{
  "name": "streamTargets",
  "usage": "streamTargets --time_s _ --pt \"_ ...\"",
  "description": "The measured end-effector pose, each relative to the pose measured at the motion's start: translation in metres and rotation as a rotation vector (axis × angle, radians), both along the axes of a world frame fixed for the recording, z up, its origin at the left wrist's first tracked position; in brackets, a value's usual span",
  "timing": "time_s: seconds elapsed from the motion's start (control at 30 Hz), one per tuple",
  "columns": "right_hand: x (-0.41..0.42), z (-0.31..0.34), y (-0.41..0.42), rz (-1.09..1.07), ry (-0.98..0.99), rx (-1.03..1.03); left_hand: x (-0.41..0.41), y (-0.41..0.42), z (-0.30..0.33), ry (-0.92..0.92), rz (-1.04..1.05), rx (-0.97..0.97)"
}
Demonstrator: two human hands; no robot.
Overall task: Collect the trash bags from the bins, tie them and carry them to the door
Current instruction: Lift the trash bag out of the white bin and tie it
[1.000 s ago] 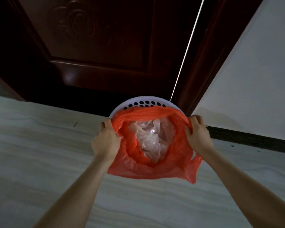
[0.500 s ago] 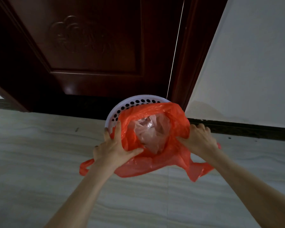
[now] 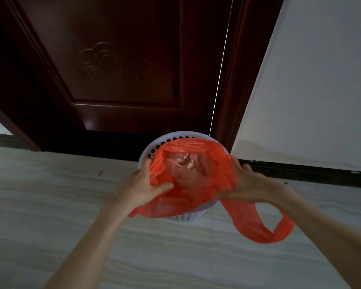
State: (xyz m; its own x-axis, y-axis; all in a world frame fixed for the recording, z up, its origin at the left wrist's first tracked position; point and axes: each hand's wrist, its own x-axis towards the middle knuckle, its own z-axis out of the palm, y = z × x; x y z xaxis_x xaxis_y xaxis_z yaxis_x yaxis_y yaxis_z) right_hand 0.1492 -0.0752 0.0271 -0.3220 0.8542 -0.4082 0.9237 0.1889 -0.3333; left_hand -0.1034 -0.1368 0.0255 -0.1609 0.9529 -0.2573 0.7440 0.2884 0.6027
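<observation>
An orange trash bag (image 3: 198, 155) sits in a white perforated bin (image 3: 154, 147) on the floor, just in front of a dark wooden door (image 3: 121, 69). Crumpled clear plastic (image 3: 186, 167) lies inside the bag. My left hand (image 3: 144, 188) grips the bag's left rim, thumb inside the opening. My right hand (image 3: 244, 182) grips the right rim. One handle loop (image 3: 265, 228) of the bag hangs free below my right wrist. The bag's rim is off the bin's edge on both sides.
The door frame (image 3: 229, 101) stands right of the bin, then a white wall (image 3: 321, 90) with a dark baseboard (image 3: 300, 172). Pale marbled floor tiles (image 3: 50, 205) stretch toward me.
Both hands have pulled the bag's rim off the bin and drawn it inward and up. The right handle loop now hangs loose below my right hand.
</observation>
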Motion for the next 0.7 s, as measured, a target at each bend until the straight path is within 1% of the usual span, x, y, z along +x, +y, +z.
streamTargets --time_s 0.03,0.07,0.1,0.13,0.17,0.2,0.23,0.3,0.4,0.47,0.5,0.53,0.6,0.63,0.67,0.7 --pt "0.002 -0.004 -0.007 0.063 -0.167 -0.009 0.0 -0.004 0.001 0.035 -0.055 -0.072" --pt "0.005 -0.012 -0.011 0.121 -0.32 0.025 0.001 -0.007 0.002 0.144 -0.131 -0.143" --pt "0.008 -0.017 -0.015 0.161 -0.431 0.082 0.001 -0.01 0.002 0.282 -0.213 -0.191" --pt "0.01 -0.021 -0.014 0.163 -0.493 0.157 0.002 -0.011 0.001 0.424 -0.29 -0.213" --pt "0.012 -0.023 -0.012 0.136 -0.51 0.22 0.003 -0.011 0.001 0.54 -0.344 -0.215" --pt "0.015 -0.023 -0.007 0.081 -0.499 0.233 0.004 -0.011 0.001 0.62 -0.373 -0.208" --pt "0.017 -0.02 -0.002 0.036 -0.437 0.203 0.003 -0.01 0.003 0.664 -0.379 -0.201" --pt "0.02 -0.013 0.007 -0.042 -0.24 0.104 -0.001 -0.008 0.004 0.651 -0.355 -0.175" --pt "0.019 -0.003 0.02 -0.179 0.117 0.03 -0.008 0.002 0.01 0.443 -0.278 -0.15" --pt "0.015 0.005 0.025 -0.267 0.299 0.066 -0.009 0.008 0.014 0.303 -0.216 -0.131" --pt "0.012 0.008 0.026 -0.311 0.378 0.097 -0.007 0.011 0.015 0.259 -0.179 -0.101" --pt "0.009 0.009 0.027 -0.35 0.444 0.129 -0.006 0.012 0.014 0.254 -0.152 -0.034" --pt "0.003 0.009 0.025 -0.358 0.488 0.178 -0.001 0.01 0.008 0.321 -0.119 0.185" --pt "0.0 0.008 0.022 -0.332 0.469 0.184 0.001 0.009 0.004 0.325 -0.086 0.284" --pt "-0.001 0.008 0.018 -0.304 0.419 0.171 0.002 0.008 -0.001 0.305 -0.048 0.353" --pt "0.0 0.008 0.013 -0.26 0.311 0.16 0.004 0.008 -0.006 0.275 -0.013 0.402"
